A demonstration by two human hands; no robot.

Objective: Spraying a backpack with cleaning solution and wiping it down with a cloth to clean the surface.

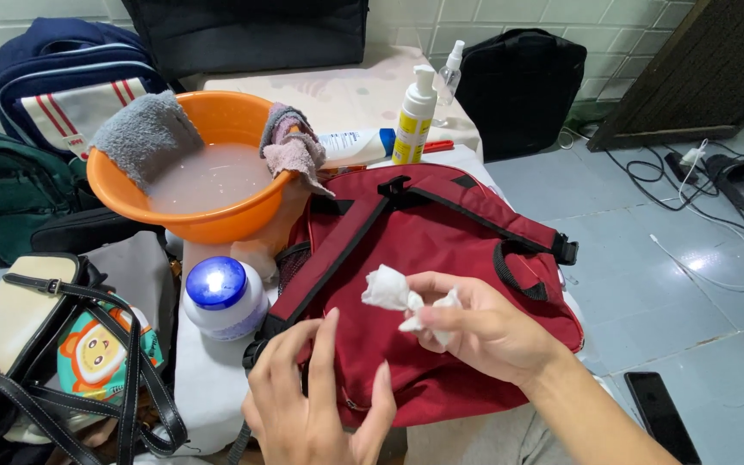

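**Hands over a red backpack with a crumpled white wipe**

Head view: the right hand (pixel 484 331) is hovering above the red backpack (pixel 441 258), its fingers (pixel 428 317) pinching a crumpled white wipe (pixel 393 293). The left hand (pixel 316 405) is resting on the backpack's lower edge, fingers spread and holding nothing. The backpack is lying flat on the table (pixel 208 379), which is covered in white cloth.

Just left of the backpack a white jar with a round blue lid (pixel 221 293) is standing upright. Behind it an orange basin (pixel 200 172) is holding cloudy water, with a grey towel (pixel 144 133) and a pinkish rag (pixel 290 146) draped over its rim. Behind the backpack a yellow pump bottle with a white top (pixel 413 116) is standing upright, a white tube with a blue band (pixel 355 145) is lying beside it, and a clear spray bottle (pixel 449 73) is standing further back. A black phone (pixel 660 413) is lying on the tiled floor (pixel 647 284).
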